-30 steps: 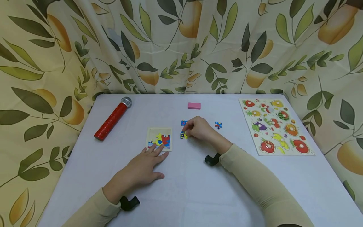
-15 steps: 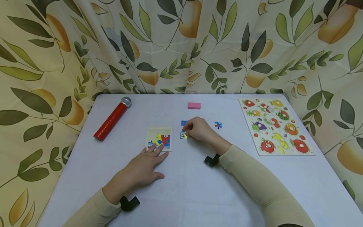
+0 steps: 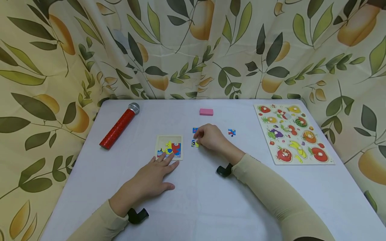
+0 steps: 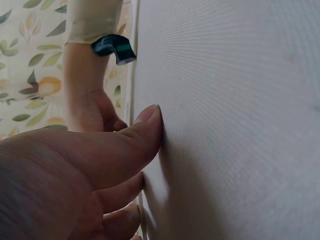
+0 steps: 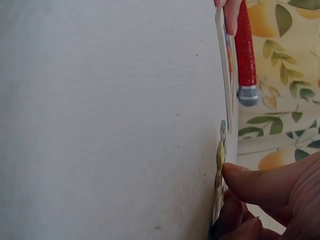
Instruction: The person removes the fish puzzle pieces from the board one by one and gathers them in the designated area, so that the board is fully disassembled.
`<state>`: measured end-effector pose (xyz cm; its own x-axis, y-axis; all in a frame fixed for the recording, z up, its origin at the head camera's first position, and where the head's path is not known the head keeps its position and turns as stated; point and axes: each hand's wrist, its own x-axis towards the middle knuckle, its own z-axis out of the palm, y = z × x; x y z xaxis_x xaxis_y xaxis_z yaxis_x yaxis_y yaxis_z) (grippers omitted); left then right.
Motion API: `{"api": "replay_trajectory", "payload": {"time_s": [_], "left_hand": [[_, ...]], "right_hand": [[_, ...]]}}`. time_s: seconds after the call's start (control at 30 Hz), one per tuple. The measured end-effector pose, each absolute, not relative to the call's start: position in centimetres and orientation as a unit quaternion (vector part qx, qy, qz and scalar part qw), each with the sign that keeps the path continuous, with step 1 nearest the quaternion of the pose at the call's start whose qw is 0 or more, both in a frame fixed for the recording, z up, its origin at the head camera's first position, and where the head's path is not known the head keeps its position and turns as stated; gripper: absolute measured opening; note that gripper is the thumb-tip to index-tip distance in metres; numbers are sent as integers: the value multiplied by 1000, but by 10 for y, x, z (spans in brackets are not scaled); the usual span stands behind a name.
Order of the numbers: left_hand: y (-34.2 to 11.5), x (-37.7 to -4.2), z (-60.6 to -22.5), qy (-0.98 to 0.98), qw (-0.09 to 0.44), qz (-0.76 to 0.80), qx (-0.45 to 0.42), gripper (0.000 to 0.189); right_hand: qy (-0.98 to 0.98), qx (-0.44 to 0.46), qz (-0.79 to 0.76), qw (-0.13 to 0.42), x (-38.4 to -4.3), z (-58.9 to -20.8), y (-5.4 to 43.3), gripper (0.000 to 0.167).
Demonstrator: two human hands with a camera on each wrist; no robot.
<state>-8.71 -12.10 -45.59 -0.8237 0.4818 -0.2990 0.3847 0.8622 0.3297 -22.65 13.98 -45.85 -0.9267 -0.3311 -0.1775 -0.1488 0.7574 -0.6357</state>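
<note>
My left hand (image 3: 150, 177) lies with its fingers spread, fingertips over the lower edge of a small square puzzle tray (image 3: 163, 140). Red, yellow and blue jigsaw pieces (image 3: 176, 149) fill the lower part of that tray. To its right, my right hand (image 3: 212, 136) pinches a yellow and blue jigsaw piece (image 3: 194, 143) by its right side. In the right wrist view the thumb presses on this piece (image 5: 221, 152), close over the table. Behind the right fingers a blue jigsaw piece (image 3: 195, 130) shows in part. Another jigsaw piece (image 3: 232, 132) lies right of the hand.
A pink block (image 3: 206, 112) lies at the back middle of the white table (image 3: 193, 207). A red glittery microphone (image 3: 119, 128) lies at the back left. The fruit puzzle board (image 3: 294, 134) is on the right. A patterned curtain (image 3: 181, 50) hangs behind the table.
The right hand has barely shifted; the pinched piece tilted, its face flashing pale half a second ago, and now shows its colours again. My left hand stays in place.
</note>
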Motion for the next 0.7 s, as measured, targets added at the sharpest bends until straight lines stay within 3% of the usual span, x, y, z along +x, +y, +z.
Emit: {"api": "replay_trajectory", "payload": {"time_s": [0.33,0.7], "left_hand": [[-121,-89,-457,947,186,125,231,85],[-123,-88,-458,945,191,131,233,83]], "right_hand": [[917,-149,-344,137,-226,-447,118,19],[883,-197,-388,176,-225,-450,75,25]]}}
